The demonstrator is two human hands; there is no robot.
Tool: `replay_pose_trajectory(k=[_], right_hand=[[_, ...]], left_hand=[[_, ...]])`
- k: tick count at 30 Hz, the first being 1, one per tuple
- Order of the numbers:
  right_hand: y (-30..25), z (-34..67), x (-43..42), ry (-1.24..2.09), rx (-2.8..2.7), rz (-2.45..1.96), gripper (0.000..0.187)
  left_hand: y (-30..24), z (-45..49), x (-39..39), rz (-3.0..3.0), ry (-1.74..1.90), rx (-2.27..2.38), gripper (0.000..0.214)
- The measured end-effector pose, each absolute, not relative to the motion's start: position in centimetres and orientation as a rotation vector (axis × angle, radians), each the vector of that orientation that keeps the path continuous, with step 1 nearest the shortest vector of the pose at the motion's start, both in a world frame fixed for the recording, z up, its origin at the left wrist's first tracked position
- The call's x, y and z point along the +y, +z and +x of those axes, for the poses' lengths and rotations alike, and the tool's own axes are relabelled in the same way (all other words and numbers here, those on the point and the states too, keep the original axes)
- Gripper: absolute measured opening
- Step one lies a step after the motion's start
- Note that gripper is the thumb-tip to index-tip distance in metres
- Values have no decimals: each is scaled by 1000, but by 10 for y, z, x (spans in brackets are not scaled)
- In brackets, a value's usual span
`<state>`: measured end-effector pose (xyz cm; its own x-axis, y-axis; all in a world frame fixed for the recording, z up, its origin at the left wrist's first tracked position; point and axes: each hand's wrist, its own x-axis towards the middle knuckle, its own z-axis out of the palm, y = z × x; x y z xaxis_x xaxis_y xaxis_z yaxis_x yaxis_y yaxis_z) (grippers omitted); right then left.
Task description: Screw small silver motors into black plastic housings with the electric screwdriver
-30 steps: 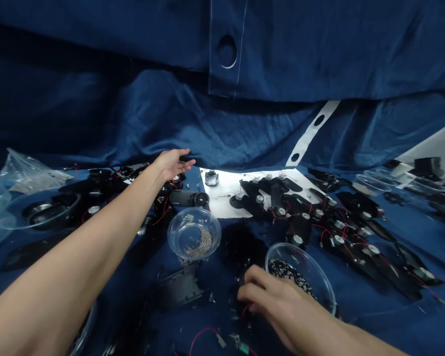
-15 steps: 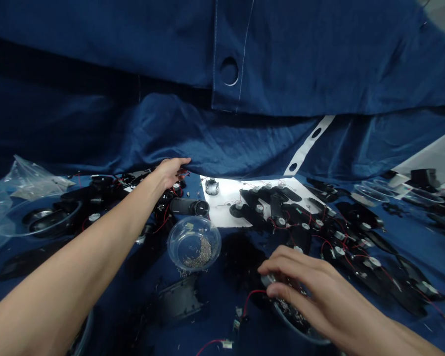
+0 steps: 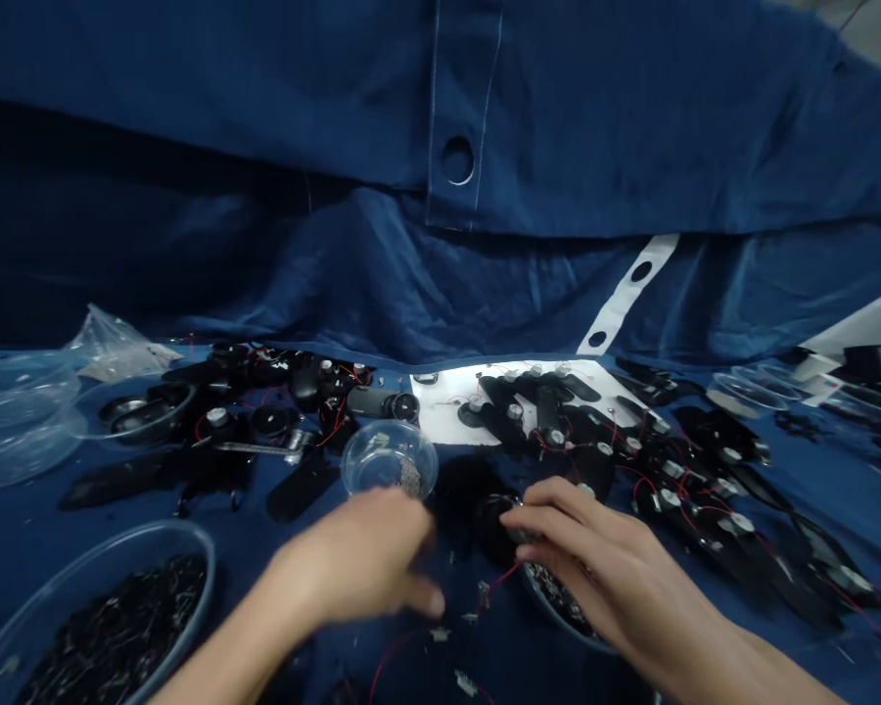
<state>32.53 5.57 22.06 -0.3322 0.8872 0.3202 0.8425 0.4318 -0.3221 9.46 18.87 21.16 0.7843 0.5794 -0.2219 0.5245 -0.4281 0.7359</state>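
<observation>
My right hand is low at the centre right, fingers pinched on a small black round part from which a red wire trails down. That hand covers most of a clear bowl of dark small pieces. My left hand is pulled in close beside it, back toward the camera and smeared by motion, so its fingers do not read. Just beyond the left hand stands a small clear bowl of silver screws.
A large clear bowl of black pieces sits at the lower left. Black parts with red wires spread across the right and over a white sheet. A black cylinder, more black parts, a plastic bag and blue cloth lie behind.
My left arm has drawn back from the far pile of black parts to just in front of me. My right hand has shifted slightly left over its bowl. The view has tilted down.
</observation>
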Motion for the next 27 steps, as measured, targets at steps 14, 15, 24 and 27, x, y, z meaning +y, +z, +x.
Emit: replay_pose_trajectory(k=[14,15,24,27], right_hand=[[213,321,35,190,-2109,-1357,35],[212,322,34,200,-2109,-1364,35],[186,313,25,448,-2222,-1513,35],[179,312,22,425,-2253,-1532,38]], left_hand=[[167,101,102,2007,160,1038,17],[164,102,101,2001,177,1042,18],[147,87,101,1629,471,1035,13],[146,79,102,1536,519,1009,14]])
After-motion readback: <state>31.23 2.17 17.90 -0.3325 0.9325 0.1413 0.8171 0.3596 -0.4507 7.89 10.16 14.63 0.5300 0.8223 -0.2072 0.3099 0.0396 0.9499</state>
